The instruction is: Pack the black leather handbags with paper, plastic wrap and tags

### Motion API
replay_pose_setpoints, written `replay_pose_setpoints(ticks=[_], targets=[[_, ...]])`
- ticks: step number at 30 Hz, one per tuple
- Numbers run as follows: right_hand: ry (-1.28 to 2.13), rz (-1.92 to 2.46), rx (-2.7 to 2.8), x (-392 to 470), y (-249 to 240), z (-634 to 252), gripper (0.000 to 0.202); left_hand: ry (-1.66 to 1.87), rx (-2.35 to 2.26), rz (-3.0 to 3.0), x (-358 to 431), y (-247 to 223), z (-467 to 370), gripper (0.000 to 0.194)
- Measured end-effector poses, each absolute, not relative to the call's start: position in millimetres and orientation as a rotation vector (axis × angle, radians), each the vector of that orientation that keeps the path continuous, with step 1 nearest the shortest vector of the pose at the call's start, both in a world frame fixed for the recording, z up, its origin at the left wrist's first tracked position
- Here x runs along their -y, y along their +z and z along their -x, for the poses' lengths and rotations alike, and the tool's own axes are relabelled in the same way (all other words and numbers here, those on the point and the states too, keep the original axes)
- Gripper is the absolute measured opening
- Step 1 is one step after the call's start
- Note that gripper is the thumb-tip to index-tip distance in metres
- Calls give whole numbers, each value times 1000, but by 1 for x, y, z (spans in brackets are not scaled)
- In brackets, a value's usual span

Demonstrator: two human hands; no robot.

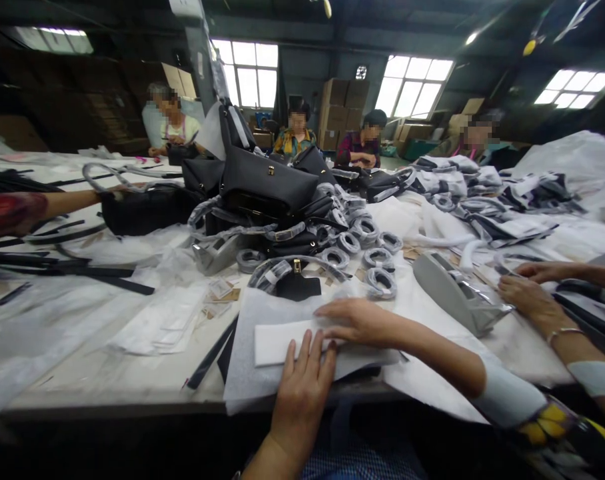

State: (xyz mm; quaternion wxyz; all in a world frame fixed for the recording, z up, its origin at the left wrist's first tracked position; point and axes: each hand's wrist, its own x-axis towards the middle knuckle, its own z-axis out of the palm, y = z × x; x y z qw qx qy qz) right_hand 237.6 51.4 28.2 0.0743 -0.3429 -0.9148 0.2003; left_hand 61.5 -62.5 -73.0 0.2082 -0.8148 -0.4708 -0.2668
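White tissue-like sheet lies at the table's front edge, a flat white rectangular pad on top of it. My left hand rests palm down on the pad's lower edge, its fingers spread. From the right, my right hand reaches over the pad's right end, fingers stretched out and the fingertips near those of my left hand; that end of the pad is hidden. Black material shows under the sheet. Just behind it sits a black piece with a gold clasp, beside plastic-wrapped straps.
Black handbags are piled behind. Grey tape dispensers stand right and left of centre. A co-worker's hands work at the right; another's arm reaches in at the left. Several people sit across the table.
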Motion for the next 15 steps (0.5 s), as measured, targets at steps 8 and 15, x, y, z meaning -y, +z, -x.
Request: replay_pose_setpoints(ticks=[8, 15], targets=[[552, 834, 2979, -45, 28, -253, 58, -709, 1308, 2336, 63, -73, -59, 48], [-233, 993, 2945, -91, 68, -271, 58, -830, 1370, 2343, 67, -75, -60, 46]])
